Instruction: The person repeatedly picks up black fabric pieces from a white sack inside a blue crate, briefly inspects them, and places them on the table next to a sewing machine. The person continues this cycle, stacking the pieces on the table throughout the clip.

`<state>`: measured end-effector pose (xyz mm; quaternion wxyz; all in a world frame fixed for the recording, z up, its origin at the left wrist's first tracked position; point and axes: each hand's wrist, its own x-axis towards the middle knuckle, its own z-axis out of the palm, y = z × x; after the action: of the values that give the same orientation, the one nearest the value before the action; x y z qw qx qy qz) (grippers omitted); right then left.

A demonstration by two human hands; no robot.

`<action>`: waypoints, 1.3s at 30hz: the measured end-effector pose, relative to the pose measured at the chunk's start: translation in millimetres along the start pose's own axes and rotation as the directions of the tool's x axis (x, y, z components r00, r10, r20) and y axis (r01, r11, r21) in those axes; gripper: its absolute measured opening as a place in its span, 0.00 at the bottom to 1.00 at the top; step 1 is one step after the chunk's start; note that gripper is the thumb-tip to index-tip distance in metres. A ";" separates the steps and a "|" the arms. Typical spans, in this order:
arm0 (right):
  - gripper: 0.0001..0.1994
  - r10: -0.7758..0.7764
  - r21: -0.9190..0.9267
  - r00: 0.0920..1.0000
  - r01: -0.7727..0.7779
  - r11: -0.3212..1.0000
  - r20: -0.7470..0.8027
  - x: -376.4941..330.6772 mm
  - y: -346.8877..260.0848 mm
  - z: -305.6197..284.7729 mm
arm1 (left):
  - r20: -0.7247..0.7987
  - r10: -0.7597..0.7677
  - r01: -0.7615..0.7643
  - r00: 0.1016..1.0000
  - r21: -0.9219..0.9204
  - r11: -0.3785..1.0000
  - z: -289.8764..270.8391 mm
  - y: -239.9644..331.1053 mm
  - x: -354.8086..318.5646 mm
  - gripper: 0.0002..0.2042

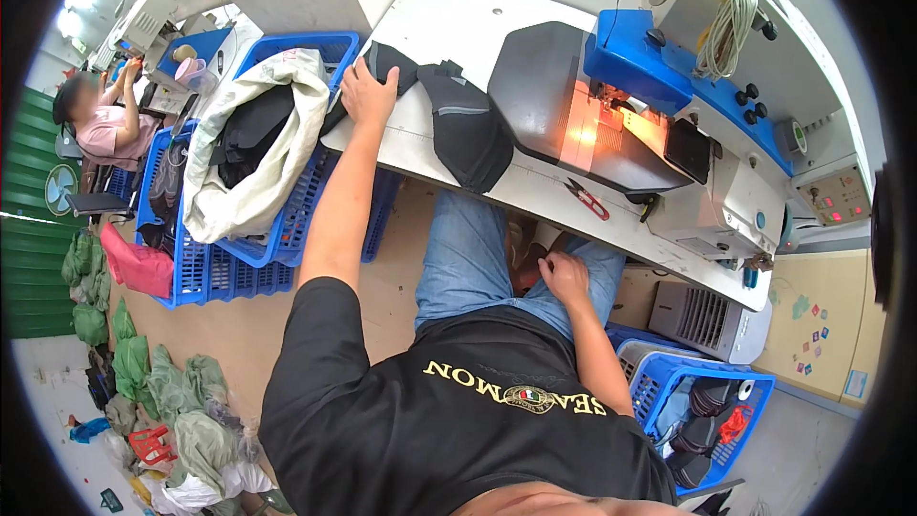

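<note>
My left hand (369, 96) reaches to the left end of the white sewing table (401, 145). Its fingers are spread over a black fabric piece (387, 61) with a grey stripe, which hangs partly over the table edge. Beside it lies a second black fabric piece (468, 134) with a grey band, touching the dark machine bed plate (537, 86). My right hand (565, 275) rests on my thigh, away from the table top, fingers loosely apart and holding nothing visible. Red-handled thread snips (588, 199) lie near the table's front edge.
A blue sewing machine (638, 67) with a lit needle area stands to the right. Blue baskets (296, 220) are at my left, one with a white sack (244, 201) of black fabric. Another blue basket (750, 420) sits at lower right. A person (110, 124) works far left.
</note>
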<state>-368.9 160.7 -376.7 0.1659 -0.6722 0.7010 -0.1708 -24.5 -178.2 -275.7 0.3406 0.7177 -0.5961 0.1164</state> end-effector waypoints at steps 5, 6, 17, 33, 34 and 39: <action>0.12 -0.033 -0.022 0.999 0.034 0.999 0.004 3.7 4.1 4.9 | 0.270 -0.135 0.112 0.953 0.101 0.989 -4.8 -5.2 12.7 0.28; 0.12 -0.030 -0.019 1.000 0.030 0.999 0.003 4.7 3.9 4.8 | 0.294 -0.155 0.129 0.943 0.106 0.986 -7.3 -6.1 16.2 0.27; 0.12 -0.039 0.007 0.999 0.039 0.999 -0.035 3.9 0.1 3.9 | 0.149 -0.291 0.317 0.945 -0.209 0.925 -26.0 -51.3 24.7 0.26; 0.11 -0.048 -0.018 0.998 0.047 0.999 -0.038 1.3 -0.6 1.4 | 0.279 -0.221 0.236 0.935 -0.021 0.972 19.1 5.1 47.3 0.34; 0.11 -0.050 -0.020 0.998 0.049 0.999 -0.034 2.6 -1.9 1.5 | 0.268 -0.237 0.243 0.934 0.011 0.970 27.7 7.8 53.8 0.35; 0.11 -0.048 -0.013 0.998 0.048 0.999 -0.028 3.1 0.5 2.9 | 0.496 -0.007 -0.008 0.868 0.027 1.000 55.5 47.9 69.4 0.31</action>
<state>-368.2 157.6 -379.5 0.1477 -0.6873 0.6881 -0.1800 -64.4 -269.7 -260.3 0.1659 0.7280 -0.6621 -0.0632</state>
